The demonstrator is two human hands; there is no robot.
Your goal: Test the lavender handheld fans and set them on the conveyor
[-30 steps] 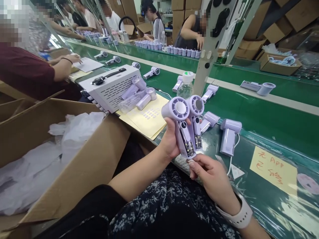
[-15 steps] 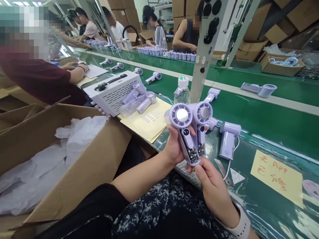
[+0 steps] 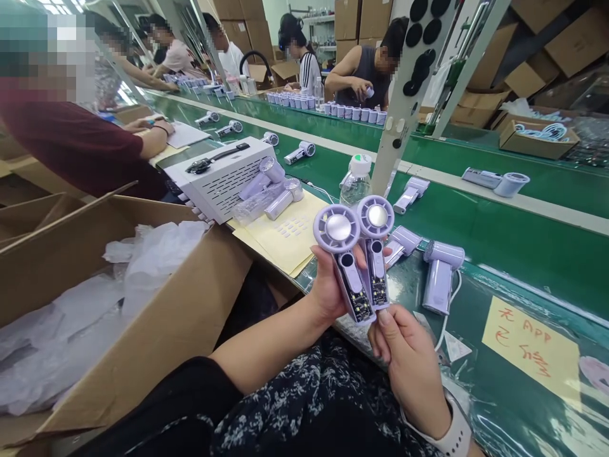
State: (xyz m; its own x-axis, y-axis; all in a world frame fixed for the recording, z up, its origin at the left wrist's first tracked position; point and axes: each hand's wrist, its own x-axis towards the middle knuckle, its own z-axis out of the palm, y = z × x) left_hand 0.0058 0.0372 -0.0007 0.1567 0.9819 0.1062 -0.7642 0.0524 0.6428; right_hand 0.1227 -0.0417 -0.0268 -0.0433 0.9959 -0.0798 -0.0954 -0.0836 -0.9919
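Two lilac handheld fans are side by side in my left hand (image 3: pixel 328 285), which is closed round their handles. The left fan (image 3: pixel 337 230) overlaps part of the right fan (image 3: pixel 376 216). Both show round grilles with silver centres, and dark strips with circuit parts on the handles. My right hand (image 3: pixel 404 343) is closed, with thumb and forefinger pinched at the bottom end of the right fan's handle; the fingertips are partly hidden. Just beyond lie a lilac fan (image 3: pixel 403 242) and another fan (image 3: pixel 440 279) beside a white cable.
An open carton (image 3: pixel 190 324) with white plastic bags stands at left. Behind the yellow sheets (image 3: pixel 297 247) is a grey metal case (image 3: pixel 223 178). A bottle (image 3: pixel 356 181) stands by a post (image 3: pixel 399 108). More fans lie on the green belt (image 3: pixel 537 222). Other people work along it.
Both fans have turned to face me more squarely. My right fingertips have shifted from the left fan's lower end to the right fan's.
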